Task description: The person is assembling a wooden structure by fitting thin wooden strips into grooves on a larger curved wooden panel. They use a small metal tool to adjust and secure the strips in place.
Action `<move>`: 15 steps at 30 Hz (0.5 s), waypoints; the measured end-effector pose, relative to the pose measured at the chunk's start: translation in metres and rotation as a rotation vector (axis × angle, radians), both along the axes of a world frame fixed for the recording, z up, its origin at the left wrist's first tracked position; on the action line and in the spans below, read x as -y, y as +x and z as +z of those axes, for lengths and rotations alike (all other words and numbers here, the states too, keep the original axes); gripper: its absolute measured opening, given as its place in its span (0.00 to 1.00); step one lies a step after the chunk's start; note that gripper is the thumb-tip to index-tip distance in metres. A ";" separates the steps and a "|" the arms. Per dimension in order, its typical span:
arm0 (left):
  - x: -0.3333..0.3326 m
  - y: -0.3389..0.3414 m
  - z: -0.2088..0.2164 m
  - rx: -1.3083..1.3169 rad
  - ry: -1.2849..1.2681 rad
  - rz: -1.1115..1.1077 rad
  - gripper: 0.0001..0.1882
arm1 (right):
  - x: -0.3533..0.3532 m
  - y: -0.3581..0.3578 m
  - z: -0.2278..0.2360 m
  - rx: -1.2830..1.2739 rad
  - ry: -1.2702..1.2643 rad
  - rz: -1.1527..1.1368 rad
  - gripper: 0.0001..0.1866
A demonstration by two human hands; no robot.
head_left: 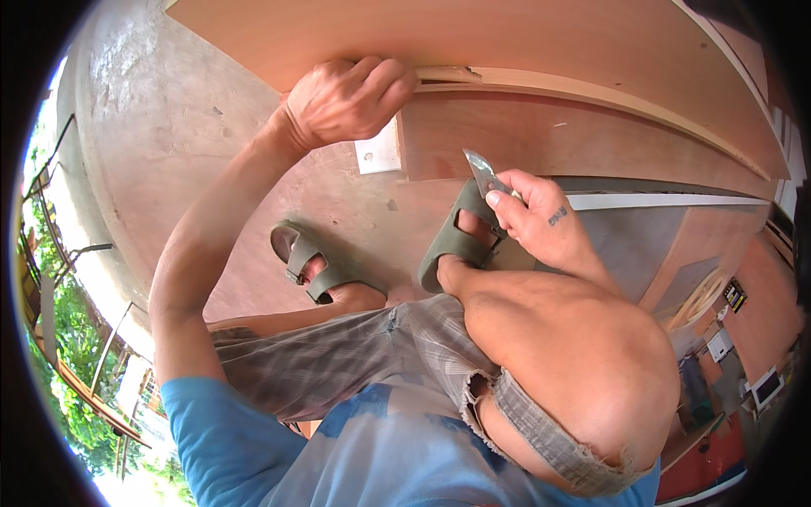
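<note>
My left hand (351,103) is closed at the near corner of a large plywood panel (507,34), knuckles up, its fingertips hidden. Beside it, a pale wooden edge strip (574,83) runs along the panel, with a split or gap close to my knuckles. My right hand (541,215) grips a short metal knife (481,171) between thumb and fingers. The knife's blade points up and to the left, apart from the wood; most of its handle is hidden in my grip.
Below the strip lies another reddish board (507,135), with a white piece (378,152) at its left end. My sandalled feet (325,266) rest on the concrete floor (169,110). At the lower right are a coil (697,300) and assorted items.
</note>
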State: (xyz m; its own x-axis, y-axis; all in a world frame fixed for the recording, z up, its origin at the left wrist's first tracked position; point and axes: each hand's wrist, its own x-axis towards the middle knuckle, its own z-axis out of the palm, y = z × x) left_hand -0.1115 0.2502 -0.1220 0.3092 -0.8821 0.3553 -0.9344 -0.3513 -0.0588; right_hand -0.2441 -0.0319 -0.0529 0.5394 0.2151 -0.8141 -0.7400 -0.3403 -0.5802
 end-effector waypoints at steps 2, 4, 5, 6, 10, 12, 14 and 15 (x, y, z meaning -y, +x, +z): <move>-0.008 0.003 0.004 0.020 -0.105 -0.012 0.11 | -0.003 -0.010 0.000 -0.017 -0.022 -0.041 0.12; -0.022 0.004 0.013 0.039 -0.151 -0.044 0.12 | -0.002 -0.019 -0.009 -0.063 0.047 -0.119 0.12; -0.032 -0.001 0.020 -0.025 -0.084 -0.081 0.11 | -0.001 -0.021 -0.013 -0.087 0.083 -0.152 0.12; -0.045 -0.009 0.028 -0.093 -0.020 -0.115 0.11 | -0.001 -0.019 -0.010 -0.022 0.041 -0.122 0.13; -0.098 -0.041 0.035 -0.310 0.297 -0.096 0.09 | 0.001 -0.009 -0.007 0.217 -0.081 -0.036 0.14; -0.123 -0.053 0.026 -0.326 0.395 -0.009 0.07 | 0.003 -0.006 -0.024 0.387 -0.161 0.019 0.14; -0.139 -0.065 0.016 -0.356 0.473 0.074 0.07 | 0.002 0.008 -0.023 0.295 -0.122 0.032 0.15; -0.143 -0.071 0.010 -0.378 0.505 0.115 0.07 | 0.000 0.018 -0.019 0.248 -0.106 0.036 0.15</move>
